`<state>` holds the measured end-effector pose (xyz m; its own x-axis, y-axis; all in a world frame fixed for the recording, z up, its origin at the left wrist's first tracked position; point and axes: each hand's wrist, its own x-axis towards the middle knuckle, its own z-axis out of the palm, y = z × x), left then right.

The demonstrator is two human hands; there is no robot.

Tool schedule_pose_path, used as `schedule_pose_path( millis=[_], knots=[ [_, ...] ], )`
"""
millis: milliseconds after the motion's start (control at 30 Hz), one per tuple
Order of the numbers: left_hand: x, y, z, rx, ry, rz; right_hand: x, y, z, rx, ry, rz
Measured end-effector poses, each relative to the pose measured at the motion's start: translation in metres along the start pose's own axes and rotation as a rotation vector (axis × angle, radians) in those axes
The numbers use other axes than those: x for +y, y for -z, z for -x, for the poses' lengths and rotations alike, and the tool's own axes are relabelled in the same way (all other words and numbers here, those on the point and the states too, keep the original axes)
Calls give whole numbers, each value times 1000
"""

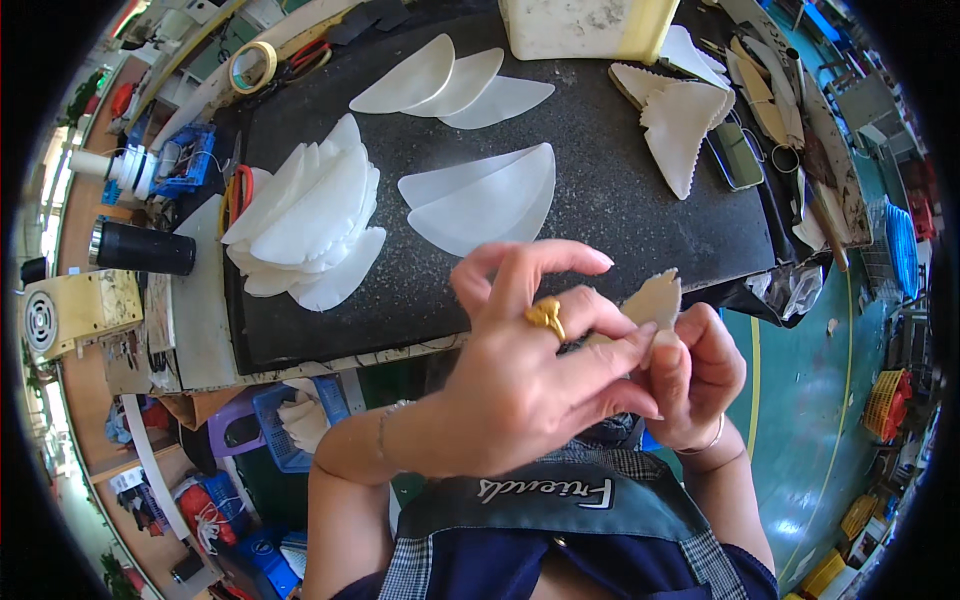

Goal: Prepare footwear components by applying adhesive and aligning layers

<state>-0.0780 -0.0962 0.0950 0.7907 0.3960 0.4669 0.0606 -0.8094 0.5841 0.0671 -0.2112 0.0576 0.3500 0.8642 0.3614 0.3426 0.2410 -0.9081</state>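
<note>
A small cream piece of sheet material with a notched edge (655,298) is held up between my hands, just off the table's front edge. The thumb and fingers of my right hand (700,375) pinch its lower end. My left hand (535,350), with a gold ring on one finger, closes on the same piece from the other side; its index finger is raised. The fingers hide much of the piece. Beyond them on the black tabletop (430,290) lie two overlapping white half-moon sheets (490,205). To their left is a fanned pile of similar sheets (310,215).
Three more half-moon sheets (450,85) lie farther back, near a whitish tub (560,30). Cream zigzag-edged pieces (685,130) and a phone (738,158) lie at right. Red-handled scissors (238,195), a tape roll (252,67) and a black flask (145,247) are at left.
</note>
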Motion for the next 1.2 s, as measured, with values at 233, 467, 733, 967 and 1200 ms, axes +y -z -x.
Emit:
schedule_pose_path(
  millis=[233, 467, 733, 967, 1200],
  knots=[
    [-21, 2, -11, -44, 18, 317, 1, -2, -4, -56, 53, 27],
    [-28, 2, -11, -35, -13, 365, 2, 0, -9, -105, -28, -66],
    [-18, 3, -8, 21, -85, -110, -15, 2, -23, -125, -317, -308],
    [-19, 2, -9, -9, -113, -197, -15, 8, -32, -142, -440, -344],
    [-13, -3, -10, 47, -139, -339, -12, -1, -30, -57, -320, -195]
  ],
)
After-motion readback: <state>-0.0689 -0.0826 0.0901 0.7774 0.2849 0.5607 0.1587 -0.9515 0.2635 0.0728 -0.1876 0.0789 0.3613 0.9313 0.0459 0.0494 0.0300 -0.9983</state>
